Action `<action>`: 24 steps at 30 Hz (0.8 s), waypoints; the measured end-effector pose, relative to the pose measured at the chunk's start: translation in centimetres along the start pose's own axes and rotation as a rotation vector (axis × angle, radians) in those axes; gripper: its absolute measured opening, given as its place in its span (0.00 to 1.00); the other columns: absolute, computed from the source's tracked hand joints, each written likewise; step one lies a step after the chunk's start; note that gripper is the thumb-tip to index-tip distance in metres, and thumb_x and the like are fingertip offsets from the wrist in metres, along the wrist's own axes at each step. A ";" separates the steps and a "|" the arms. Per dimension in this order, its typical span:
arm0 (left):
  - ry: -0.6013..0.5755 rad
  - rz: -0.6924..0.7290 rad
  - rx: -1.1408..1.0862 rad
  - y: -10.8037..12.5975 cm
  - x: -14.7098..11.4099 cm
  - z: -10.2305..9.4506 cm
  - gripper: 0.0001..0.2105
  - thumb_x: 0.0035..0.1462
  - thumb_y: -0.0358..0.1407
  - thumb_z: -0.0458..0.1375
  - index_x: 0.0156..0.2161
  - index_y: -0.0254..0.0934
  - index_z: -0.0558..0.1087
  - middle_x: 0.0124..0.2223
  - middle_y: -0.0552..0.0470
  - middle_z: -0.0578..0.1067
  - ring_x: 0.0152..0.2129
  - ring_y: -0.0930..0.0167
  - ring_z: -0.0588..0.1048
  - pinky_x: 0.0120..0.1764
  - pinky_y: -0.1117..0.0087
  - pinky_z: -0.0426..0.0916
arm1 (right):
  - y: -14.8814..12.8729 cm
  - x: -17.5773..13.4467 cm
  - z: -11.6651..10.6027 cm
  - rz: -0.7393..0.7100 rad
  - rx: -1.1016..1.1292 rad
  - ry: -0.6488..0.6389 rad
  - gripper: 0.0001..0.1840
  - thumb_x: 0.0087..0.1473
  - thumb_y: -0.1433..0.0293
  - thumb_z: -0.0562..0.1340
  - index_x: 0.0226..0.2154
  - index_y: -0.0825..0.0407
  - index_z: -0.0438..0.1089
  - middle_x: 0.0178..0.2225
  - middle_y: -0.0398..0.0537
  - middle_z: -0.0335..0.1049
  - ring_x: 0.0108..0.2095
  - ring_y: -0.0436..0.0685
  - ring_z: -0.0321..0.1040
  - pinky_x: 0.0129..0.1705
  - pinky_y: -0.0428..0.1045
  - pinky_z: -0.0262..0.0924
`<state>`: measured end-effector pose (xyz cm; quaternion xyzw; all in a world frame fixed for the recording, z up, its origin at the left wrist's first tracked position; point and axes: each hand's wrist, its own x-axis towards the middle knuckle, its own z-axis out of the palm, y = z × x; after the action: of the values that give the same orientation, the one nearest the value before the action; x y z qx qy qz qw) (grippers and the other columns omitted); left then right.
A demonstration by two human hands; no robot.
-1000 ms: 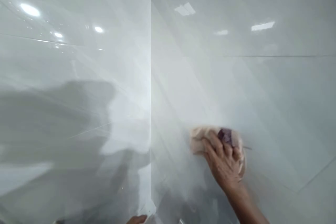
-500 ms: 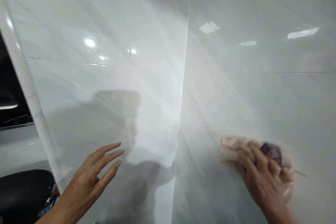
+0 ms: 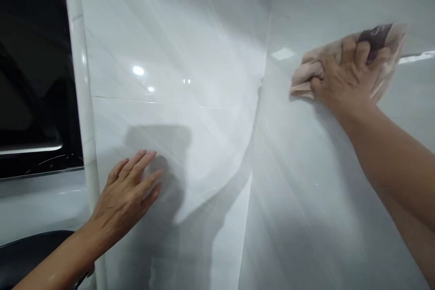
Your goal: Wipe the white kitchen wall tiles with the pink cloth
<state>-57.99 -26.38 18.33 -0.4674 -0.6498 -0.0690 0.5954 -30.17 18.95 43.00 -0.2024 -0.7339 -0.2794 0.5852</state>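
My right hand [image 3: 351, 72] presses a bunched cloth [image 3: 307, 74] flat on the glossy right-hand wall [image 3: 306, 199], fairly high up. The cloth is beige-pink with a dark purple patch, and my fingers are bent over it. On the left, my left hand [image 3: 131, 186] has its fingers stretched out, with nothing in them. It is close to the pale left wall [image 3: 210, 145]; whether the fingertips touch the tiles I cannot tell.
Both walls meet in a vertical corner seam [image 3: 260, 113]. A rounded white edge trim [image 3: 83, 68] borders the left wall. Beyond it lies a dark glossy panel [image 3: 30, 113], with a black rounded object [image 3: 30, 258] below at the lower left.
My right hand has moved the cloth upward along the right wall. My left hand has risen a little, fingers still apart. The view has shifted left, showing more of the dark panel.
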 end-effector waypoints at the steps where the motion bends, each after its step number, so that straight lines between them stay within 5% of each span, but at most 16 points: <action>1: -0.002 -0.003 0.016 0.0 0.0 0.6 0.11 0.67 0.32 0.57 0.52 0.39 0.76 0.70 0.37 0.66 0.68 0.48 0.66 0.65 0.43 0.63 | 0.0 1.4 1.0 0.003 -0.020 0.029 0.29 0.71 0.57 0.49 0.57 0.64 0.68 0.73 0.71 0.35 0.70 0.82 0.34 0.63 0.82 0.24; 5: 0.025 -0.032 0.119 0.4 0.0 2.6 0.16 0.67 0.33 0.60 0.58 0.42 0.74 0.71 0.39 0.65 0.68 0.51 0.67 0.68 0.44 0.60 | -0.8 4.0 5.8 -0.059 -0.118 0.071 0.45 0.67 0.42 0.50 0.58 0.68 0.70 0.73 0.74 0.38 0.70 0.84 0.36 0.63 0.82 0.26; 8: 0.029 -0.089 0.157 0.9 -0.2 3.6 0.25 0.67 0.36 0.62 0.67 0.48 0.67 0.73 0.42 0.63 0.69 0.53 0.65 0.71 0.47 0.54 | -3.1 1.7 9.1 -0.171 -0.146 -0.054 0.47 0.63 0.40 0.57 0.60 0.68 0.69 0.71 0.77 0.42 0.68 0.85 0.39 0.63 0.82 0.29; 15: 0.013 -0.085 0.184 0.6 -0.8 4.1 0.30 0.68 0.40 0.61 0.71 0.54 0.61 0.74 0.47 0.61 0.71 0.54 0.63 0.72 0.47 0.52 | -10.5 -11.8 13.4 -0.334 -0.115 -0.212 0.18 0.64 0.71 0.57 0.54 0.60 0.71 0.72 0.70 0.49 0.69 0.76 0.48 0.68 0.75 0.45; 24: -0.012 -0.005 0.237 -0.2 -1.1 3.8 0.31 0.65 0.41 0.62 0.71 0.51 0.61 0.73 0.46 0.63 0.69 0.52 0.64 0.70 0.46 0.57 | -14.7 -31.8 16.8 -0.395 0.233 -0.302 0.28 0.57 0.82 0.52 0.58 0.57 0.71 0.66 0.65 0.62 0.70 0.71 0.53 0.71 0.70 0.50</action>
<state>-61.05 -24.63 16.41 -0.3926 -0.6582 0.0095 0.6423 -44.46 19.62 6.83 -0.0260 -0.8653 -0.2687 0.4223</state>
